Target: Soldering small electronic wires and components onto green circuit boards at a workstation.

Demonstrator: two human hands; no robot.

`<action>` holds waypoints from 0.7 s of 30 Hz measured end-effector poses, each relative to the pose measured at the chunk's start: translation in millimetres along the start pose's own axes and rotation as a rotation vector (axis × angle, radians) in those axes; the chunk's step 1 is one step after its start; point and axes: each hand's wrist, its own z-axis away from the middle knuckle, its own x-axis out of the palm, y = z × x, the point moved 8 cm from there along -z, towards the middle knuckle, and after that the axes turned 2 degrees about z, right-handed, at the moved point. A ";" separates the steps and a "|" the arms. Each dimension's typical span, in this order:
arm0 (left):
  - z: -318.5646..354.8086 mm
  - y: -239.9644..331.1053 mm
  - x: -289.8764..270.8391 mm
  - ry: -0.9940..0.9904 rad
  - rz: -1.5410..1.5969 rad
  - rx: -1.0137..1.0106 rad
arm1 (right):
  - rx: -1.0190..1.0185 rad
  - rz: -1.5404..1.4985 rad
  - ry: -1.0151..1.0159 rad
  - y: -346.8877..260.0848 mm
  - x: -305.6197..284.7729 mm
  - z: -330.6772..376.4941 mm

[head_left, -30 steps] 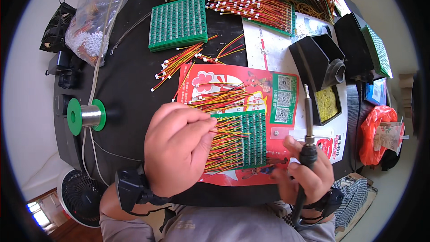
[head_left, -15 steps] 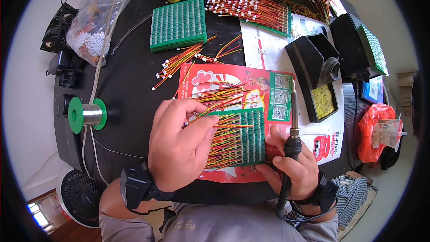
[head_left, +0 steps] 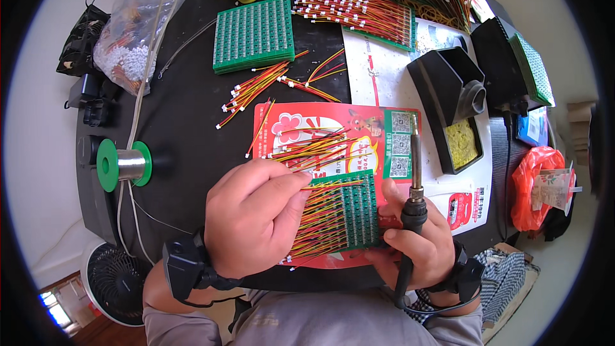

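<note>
A green circuit board panel (head_left: 360, 211) lies on a red printed card (head_left: 266, 115), with rows of red, black and yellow wires (head_left: 323, 218) across its left part. At the panel's far left corner, my left hand (head_left: 256, 218) is closed, thumb and forefinger pinching a thin wire (head_left: 333, 184) that reaches over the board. Its other fingers are hidden beneath. My right hand (head_left: 419, 240) grips a soldering iron (head_left: 415, 211), tip upward, at the panel's right edge. Those fingertips are close to the board. Loose wires with white connectors (head_left: 314, 147) lie just beyond the panel.
Farther off are a stack of green panels (head_left: 253, 35), a wire pile (head_left: 256, 93) and bundled wires with connectors (head_left: 359, 9). An iron stand (head_left: 448, 83) with yellow sponge (head_left: 462, 146) stands right. A solder spool (head_left: 131, 164) sits left, near a cable (head_left: 138, 109) and fan (head_left: 115, 279).
The panel and my left hand have shifted toward me. The soldering iron has moved slightly left and nearer, still in my right hand.
</note>
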 end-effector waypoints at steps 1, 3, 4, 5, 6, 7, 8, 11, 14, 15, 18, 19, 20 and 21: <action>0.0 -0.7 0.4 -0.009 0.016 0.000 | -0.004 -0.003 -0.013 0.0 1.2 0.0; -0.1 -1.4 0.9 -0.019 0.032 0.001 | -0.008 -0.005 -0.025 0.0 3.0 0.6; -0.2 -0.9 2.3 -0.036 0.058 0.009 | -0.006 -0.012 -0.019 0.3 3.6 1.6; -0.4 -0.3 3.8 -0.052 0.084 0.017 | -0.004 -0.018 -0.014 0.2 3.8 2.6; -0.7 -0.4 4.0 -0.053 0.083 0.016 | -0.004 -0.019 -0.013 -0.3 2.1 3.7; -1.4 1.3 4.4 -0.057 0.108 0.040 | 0.030 -0.015 -0.064 1.7 2.9 5.2; -1.9 3.1 5.0 -0.061 0.133 0.065 | 0.064 -0.009 -0.115 3.6 4.6 6.2; -1.4 4.1 5.3 -0.064 0.138 0.109 | 0.029 -0.019 0.005 -0.3 -3.2 -1.5; -2.3 2.1 3.5 -0.051 0.169 0.130 | 0.019 -0.008 -0.015 -0.6 -2.6 -0.6; -2.6 3.3 2.7 -0.051 0.166 0.131 | 0.017 -0.009 -0.012 -1.0 -3.3 -0.5; -3.5 4.7 3.5 -0.084 0.215 0.119 | 0.012 -0.047 -0.024 -1.8 -2.6 -2.1; -3.8 4.3 4.9 -0.090 0.223 0.119 | 0.014 -0.053 -0.037 -1.5 -1.1 -3.1; -4.1 4.1 5.6 -0.096 0.230 0.119 | 0.016 -0.059 -0.050 -1.3 0.2 -4.0; -4.8 4.5 4.7 -0.096 0.231 0.120 | 0.016 -0.058 -0.050 -1.4 -0.1 -3.8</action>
